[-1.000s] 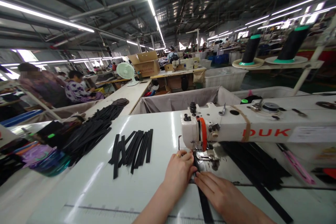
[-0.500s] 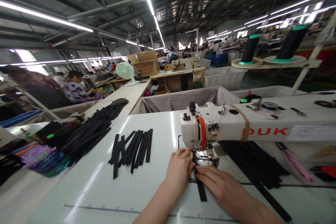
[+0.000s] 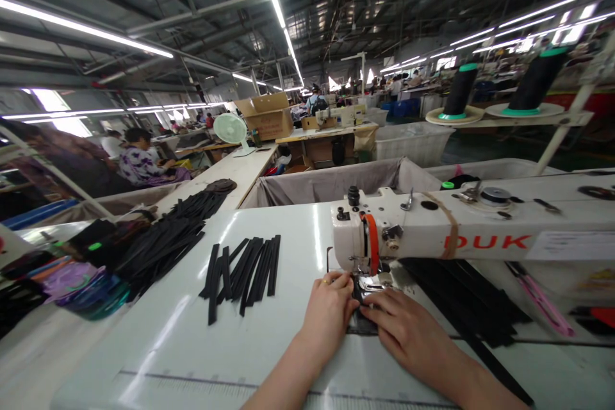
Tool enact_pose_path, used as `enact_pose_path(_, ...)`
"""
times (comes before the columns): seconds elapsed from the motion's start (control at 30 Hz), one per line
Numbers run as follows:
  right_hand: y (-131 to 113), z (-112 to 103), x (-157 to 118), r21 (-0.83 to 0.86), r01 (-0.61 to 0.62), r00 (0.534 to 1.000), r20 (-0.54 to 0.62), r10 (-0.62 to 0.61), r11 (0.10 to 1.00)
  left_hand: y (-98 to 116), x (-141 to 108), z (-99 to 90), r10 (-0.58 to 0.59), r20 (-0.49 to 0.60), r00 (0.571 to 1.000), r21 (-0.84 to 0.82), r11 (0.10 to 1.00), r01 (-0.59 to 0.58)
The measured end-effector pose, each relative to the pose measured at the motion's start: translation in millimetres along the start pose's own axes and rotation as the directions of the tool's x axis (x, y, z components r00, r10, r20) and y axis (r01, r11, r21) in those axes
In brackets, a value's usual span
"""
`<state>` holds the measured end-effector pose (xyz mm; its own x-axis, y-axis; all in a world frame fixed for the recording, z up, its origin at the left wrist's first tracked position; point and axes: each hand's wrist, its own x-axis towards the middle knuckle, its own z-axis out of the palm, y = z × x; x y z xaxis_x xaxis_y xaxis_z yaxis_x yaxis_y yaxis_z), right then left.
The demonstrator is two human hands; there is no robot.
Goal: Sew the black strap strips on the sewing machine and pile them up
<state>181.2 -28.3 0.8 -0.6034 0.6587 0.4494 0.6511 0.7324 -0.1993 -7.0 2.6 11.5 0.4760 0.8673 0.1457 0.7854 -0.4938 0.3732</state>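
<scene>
Between my hands, a narrow black fabric strip (image 3: pixel 357 302) lies at the needle area of a white sewing machine (image 3: pixel 418 234). My left hand (image 3: pixel 329 307) rests on the left side of the strip, fingers bent and pressed together close to the presser foot. My right hand (image 3: pixel 408 336) holds the strip's near part from the right, fingertips down on it. Much of the strip is hidden by my fingers and the machine head. To the left, several loose black strips (image 3: pixel 245 272) lie side by side on the pale tabletop (image 3: pixel 216 349).
A big heap of black strips (image 3: pixel 168 237) covers the left side table. More black strips (image 3: pixel 466 301) and pink-handled snips (image 3: pixel 541 301) lie under the machine arm. Black thread cones (image 3: pixel 459 93) stand behind. A cloth-lined bin (image 3: pixel 327 182) adjoins the table's far edge.
The black strip has moved away from me under the machine head; its near tail no longer sticks out below my hands. My right hand has shifted slightly forward, while my left hand stays almost in place.
</scene>
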Motion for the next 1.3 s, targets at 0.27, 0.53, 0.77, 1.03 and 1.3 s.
enact_pose_path(0.27,3.3,8.3,5.3,-0.086,-0.065,0.997,0.033,0.068,0.994,0.9,-3.3,3.1,0.007,-0.047,0.999,-0.080,0.997,-0.010)
enact_pose_path(0.53,0.1,6.3,3.5,-0.149,-0.025,1.000,0.015,0.028,0.989,0.1,-7.1,11.0,-0.093,-0.162,0.982,-0.204,0.977,0.059)
enact_pose_path(0.77,0.2,12.0,3.5,-0.189,-0.047,0.999,0.004,0.049,0.981,1.5,-7.0,15.6,-0.063,-0.205,0.977,-0.207,0.978,0.019)
enact_pose_path(1.03,0.1,10.7,4.9,-0.193,-0.053,0.998,0.015,0.057,0.980,-2.3,-3.3,15.7,-0.036,-0.216,0.976,-0.232,0.973,-0.015)
enact_pose_path(1.3,3.4,14.9,6.4,-0.234,-0.034,0.999,0.027,0.041,0.972,-6.4,-0.3,13.9,-0.015,-0.207,0.978,-0.245,0.969,-0.037)
